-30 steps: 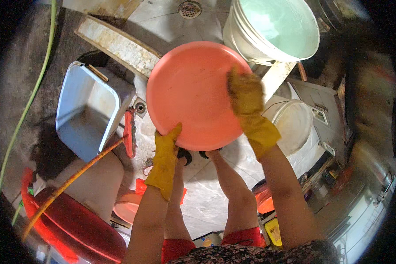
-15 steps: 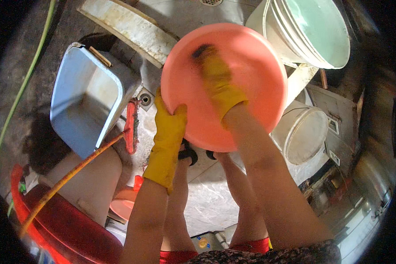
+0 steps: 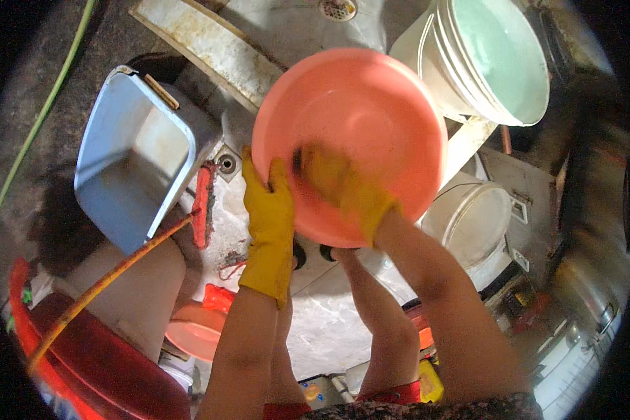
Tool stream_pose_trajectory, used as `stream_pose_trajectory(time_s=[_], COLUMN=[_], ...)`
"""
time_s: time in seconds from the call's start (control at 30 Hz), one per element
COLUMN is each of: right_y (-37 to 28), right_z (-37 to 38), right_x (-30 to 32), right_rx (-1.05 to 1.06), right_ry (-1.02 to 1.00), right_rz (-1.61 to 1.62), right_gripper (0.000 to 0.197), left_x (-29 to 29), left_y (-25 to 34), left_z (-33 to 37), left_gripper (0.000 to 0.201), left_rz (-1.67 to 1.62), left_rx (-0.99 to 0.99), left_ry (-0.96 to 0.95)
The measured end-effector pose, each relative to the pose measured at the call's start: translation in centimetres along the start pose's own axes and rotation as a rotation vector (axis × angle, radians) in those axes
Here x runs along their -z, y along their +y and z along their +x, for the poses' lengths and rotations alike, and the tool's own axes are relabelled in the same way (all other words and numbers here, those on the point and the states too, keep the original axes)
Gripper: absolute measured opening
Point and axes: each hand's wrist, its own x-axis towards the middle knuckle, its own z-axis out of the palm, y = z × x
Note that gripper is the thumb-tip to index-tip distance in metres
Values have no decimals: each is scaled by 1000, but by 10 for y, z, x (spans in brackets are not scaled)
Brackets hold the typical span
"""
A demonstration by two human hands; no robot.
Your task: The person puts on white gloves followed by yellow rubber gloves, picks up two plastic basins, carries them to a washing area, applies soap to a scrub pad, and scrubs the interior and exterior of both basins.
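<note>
A round pink-orange plastic basin [image 3: 392, 133] faces up in front of me above my feet. My left hand [image 3: 267, 210], in a yellow rubber glove, is closed on its left rim, the thumb over the inside edge. Inside the basin my right hand [image 3: 343, 185], also in a yellow rubber glove, presses against the left part of the inner surface. It is closed on a dark scouring pad [image 3: 297, 162], which pokes out at the fingertips and is smeared by motion. Most of the pad is hidden under the glove.
A white bucket of water [image 3: 497, 63] stands at the upper right, a lidded white bucket [image 3: 477, 220] below it. To the left are a blue-grey tub [image 3: 129, 168], a long-handled red brush [image 3: 203, 204] and a red tub [image 3: 105, 364]. A floor drain [image 3: 227, 164] lies beside the brush.
My right hand has swept down and left inside the basin with the scouring pad. The left hand keeps its hold on the rim, and the basin sits slightly lower in the view.
</note>
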Motion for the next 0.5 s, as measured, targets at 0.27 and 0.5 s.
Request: stream_pose_trajectory(time_s=[0.27,0.5], right_y=[83,94], right_z=[15,-21], right_x=[28,32], right_rx=[-208,-137], right_ry=[-10,-95], right_rz=[-72,-90], right_gripper=[39,38], left_x=[-8,0], left_y=[12,-6], left_z=[-5,-4], left_gripper=[68,67], left_rz=[-13,-53], left_rx=[20,16], left_ry=[-7,-15])
